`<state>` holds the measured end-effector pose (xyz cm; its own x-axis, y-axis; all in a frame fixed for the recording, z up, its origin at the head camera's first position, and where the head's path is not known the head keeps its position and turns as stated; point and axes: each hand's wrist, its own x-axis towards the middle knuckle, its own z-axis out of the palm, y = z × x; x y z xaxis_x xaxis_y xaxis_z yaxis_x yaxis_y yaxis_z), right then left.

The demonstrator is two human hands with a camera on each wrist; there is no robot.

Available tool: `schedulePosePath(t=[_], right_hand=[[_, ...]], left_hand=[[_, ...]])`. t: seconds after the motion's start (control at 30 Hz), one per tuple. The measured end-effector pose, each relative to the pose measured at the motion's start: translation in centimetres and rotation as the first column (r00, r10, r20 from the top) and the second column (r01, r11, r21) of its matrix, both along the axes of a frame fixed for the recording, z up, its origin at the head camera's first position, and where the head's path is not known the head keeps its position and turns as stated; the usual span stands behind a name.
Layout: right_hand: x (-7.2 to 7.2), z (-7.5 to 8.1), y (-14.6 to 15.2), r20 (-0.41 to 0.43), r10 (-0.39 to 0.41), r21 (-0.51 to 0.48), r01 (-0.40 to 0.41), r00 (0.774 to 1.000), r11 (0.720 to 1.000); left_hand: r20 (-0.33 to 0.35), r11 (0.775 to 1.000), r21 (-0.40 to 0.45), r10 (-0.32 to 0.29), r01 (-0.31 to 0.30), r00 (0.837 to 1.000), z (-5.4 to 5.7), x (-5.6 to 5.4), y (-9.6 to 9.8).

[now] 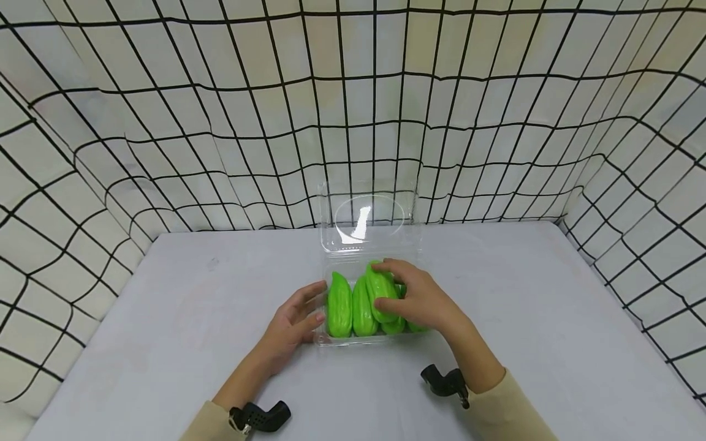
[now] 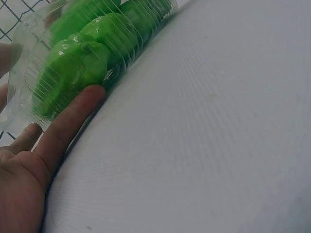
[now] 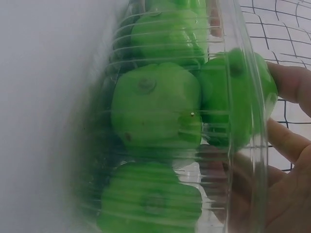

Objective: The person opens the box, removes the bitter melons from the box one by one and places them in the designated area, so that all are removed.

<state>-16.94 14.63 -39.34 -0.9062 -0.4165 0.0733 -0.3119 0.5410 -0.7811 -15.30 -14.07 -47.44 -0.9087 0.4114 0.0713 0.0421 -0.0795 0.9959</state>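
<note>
A clear plastic clamshell box (image 1: 353, 341) holds several long, bright green ridged vegetables, likely bitter melons. Two bitter melons (image 1: 339, 306) (image 1: 363, 309) lie side by side at its left. My right hand (image 1: 421, 297) grips another bitter melon (image 1: 380, 294) that sits on top of the others, thumb at its near part and fingers over its far end. In the right wrist view, this bitter melon (image 3: 238, 97) rises to the rim. My left hand (image 1: 289, 324) rests against the box's left side, fingers fairly straight; the left wrist view shows a digit along the wall.
The box's clear lid (image 1: 366, 220) stands raised at the back. A white cloth covers the table (image 1: 165, 343). Black netting (image 1: 342, 122) over white walls encloses the back and both sides. Each wrist wears a black camera mount (image 1: 265, 416).
</note>
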Motion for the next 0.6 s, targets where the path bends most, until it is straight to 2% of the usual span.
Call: schedulePosePath(t=[0.6], right_hand=[[-0.34,0.26,0.69,-0.006,-0.047,-0.046,0.047,0.999,0.998]], left_hand=[[0.007,1.000,0.008,0.002,-0.002,1.000,0.04,0.06,-0.03]])
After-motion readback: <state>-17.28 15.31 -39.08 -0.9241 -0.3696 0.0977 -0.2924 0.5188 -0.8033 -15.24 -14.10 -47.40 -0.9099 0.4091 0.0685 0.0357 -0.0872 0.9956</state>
